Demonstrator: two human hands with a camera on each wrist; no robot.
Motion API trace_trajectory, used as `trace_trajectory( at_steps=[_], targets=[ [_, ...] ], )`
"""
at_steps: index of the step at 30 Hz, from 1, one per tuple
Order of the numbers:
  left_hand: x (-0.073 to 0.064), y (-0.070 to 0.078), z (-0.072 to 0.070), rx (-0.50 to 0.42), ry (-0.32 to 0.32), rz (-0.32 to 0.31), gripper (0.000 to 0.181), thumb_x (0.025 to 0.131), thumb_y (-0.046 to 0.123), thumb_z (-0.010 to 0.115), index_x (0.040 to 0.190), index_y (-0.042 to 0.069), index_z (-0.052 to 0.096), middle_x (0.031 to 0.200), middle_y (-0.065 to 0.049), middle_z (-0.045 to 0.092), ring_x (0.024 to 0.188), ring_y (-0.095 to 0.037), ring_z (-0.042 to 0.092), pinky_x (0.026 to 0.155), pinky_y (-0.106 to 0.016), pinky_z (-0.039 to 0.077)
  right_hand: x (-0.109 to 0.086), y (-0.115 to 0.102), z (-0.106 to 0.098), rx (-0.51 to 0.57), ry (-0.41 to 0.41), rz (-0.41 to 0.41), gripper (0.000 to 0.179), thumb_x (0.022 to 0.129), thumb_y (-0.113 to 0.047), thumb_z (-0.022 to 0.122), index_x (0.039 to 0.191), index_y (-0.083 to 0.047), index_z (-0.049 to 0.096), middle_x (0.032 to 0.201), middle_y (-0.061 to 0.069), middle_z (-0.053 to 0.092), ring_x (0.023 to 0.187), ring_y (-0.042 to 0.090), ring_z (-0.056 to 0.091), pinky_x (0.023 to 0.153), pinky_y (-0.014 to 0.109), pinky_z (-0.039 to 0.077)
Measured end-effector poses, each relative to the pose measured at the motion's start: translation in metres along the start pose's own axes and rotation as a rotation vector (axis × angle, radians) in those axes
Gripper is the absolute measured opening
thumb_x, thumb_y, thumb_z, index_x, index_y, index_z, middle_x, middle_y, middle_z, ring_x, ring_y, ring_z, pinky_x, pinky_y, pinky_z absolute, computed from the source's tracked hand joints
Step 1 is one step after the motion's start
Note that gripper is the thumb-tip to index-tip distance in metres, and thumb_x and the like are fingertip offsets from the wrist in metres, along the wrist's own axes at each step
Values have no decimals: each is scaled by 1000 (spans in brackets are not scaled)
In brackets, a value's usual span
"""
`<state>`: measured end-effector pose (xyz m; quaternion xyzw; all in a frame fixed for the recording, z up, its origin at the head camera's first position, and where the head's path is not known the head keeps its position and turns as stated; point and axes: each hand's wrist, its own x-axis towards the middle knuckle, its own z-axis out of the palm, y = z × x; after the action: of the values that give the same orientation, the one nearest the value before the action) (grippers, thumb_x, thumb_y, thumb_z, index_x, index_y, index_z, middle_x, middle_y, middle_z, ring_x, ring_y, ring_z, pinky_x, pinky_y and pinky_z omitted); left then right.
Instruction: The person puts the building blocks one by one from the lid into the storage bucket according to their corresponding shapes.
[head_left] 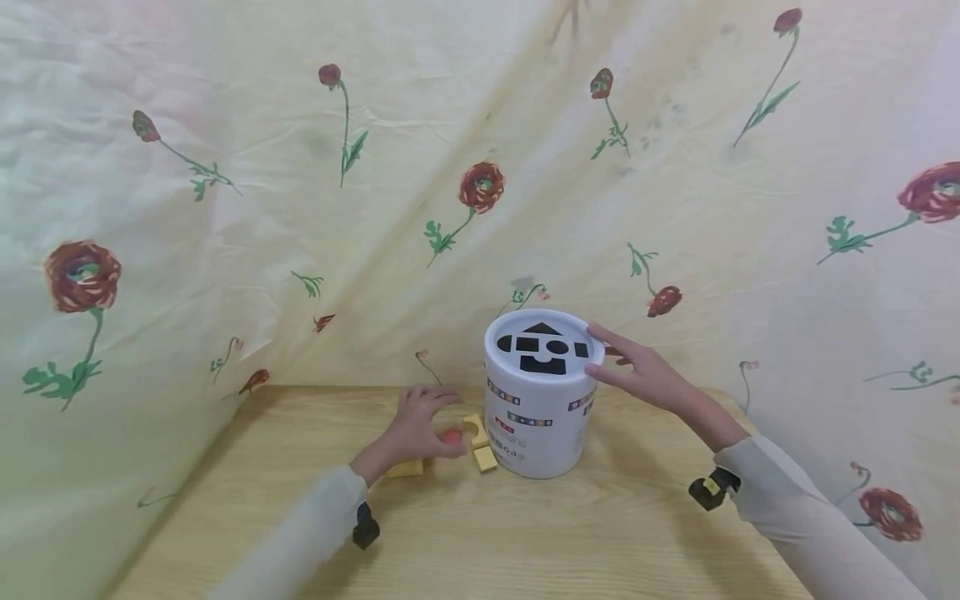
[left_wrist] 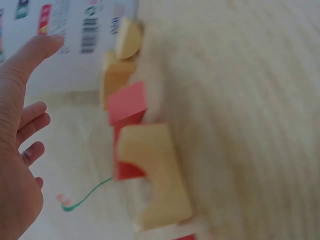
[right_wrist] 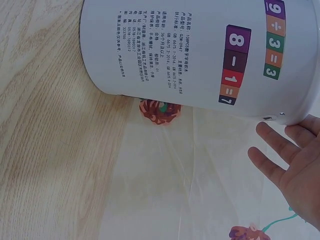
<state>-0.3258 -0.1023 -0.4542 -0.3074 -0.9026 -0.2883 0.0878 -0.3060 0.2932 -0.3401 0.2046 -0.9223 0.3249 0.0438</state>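
Observation:
A white round shape-sorter bucket (head_left: 536,446) stands upright on the wooden table, its lid (head_left: 512,358) cut with several dark shaped holes. My right hand (head_left: 637,371) touches the bucket's upper rim from the right, thumb and fingers extended; in the right wrist view its fingertips (right_wrist: 267,131) lie at the rim. To the left of the bucket, my left hand (head_left: 420,425) hovers over small blocks with fingers spread and nothing held. Among them the left wrist view has a natural-wood arch block (left_wrist: 172,170), a red block (left_wrist: 129,102) and a half-round wooden block (left_wrist: 129,40).
A yellow block (head_left: 406,469) shows partly under the left hand, and a flat yellow block (head_left: 485,459) lies against the bucket's base. Behind the table (head_left: 540,533) hangs a flowered cloth (head_left: 397,225), close to the bucket's back.

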Motion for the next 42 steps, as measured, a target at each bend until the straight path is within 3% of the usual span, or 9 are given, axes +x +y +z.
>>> trace_trajectory(
  at_steps=[4, 9, 21, 31, 42],
  targets=[
    [-3, 1, 15, -6, -21, 39, 75, 68, 43, 89, 133, 13, 65, 144, -11, 59, 129, -33, 45, 110, -61, 25, 0, 1, 1, -3, 0, -2, 76, 100, -44, 61, 162, -15, 28, 165, 15, 34, 142, 42, 45, 109, 64, 40],
    [-4, 10, 26, -6, -70, 54, 65, 68, 45, 88, 124, 16, 70, 135, -4, 64, 121, -24, 46, 109, -56, 28, 1, 3, 1, -8, 7, -10, 75, 100, -43, 61, 162, -15, 28, 165, 15, 34, 142, 42, 46, 109, 63, 41],
    [-5, 26, 37, -13, -196, 2, 55, 75, 45, 87, 122, 23, 71, 131, 6, 66, 115, -15, 43, 112, -51, 28, 3, 6, 2, -10, 12, -13, 75, 100, -43, 62, 162, -17, 28, 165, 14, 34, 141, 42, 47, 107, 64, 42],
    [-2, 29, 41, 39, -188, 22, 47, 77, 43, 85, 118, 22, 73, 125, 7, 69, 109, -13, 44, 114, -52, 28, 4, 7, 2, -11, 7, 0, 75, 100, -43, 62, 162, -18, 28, 164, 15, 35, 141, 42, 47, 107, 64, 41],
    [-5, 29, 45, 93, -195, -14, 51, 76, 41, 83, 121, 21, 74, 125, 5, 67, 108, -13, 44, 108, -45, 32, 5, 6, 1, -8, 1, 8, 75, 100, -44, 62, 162, -18, 28, 165, 14, 34, 142, 42, 46, 108, 65, 40]
  ],
)
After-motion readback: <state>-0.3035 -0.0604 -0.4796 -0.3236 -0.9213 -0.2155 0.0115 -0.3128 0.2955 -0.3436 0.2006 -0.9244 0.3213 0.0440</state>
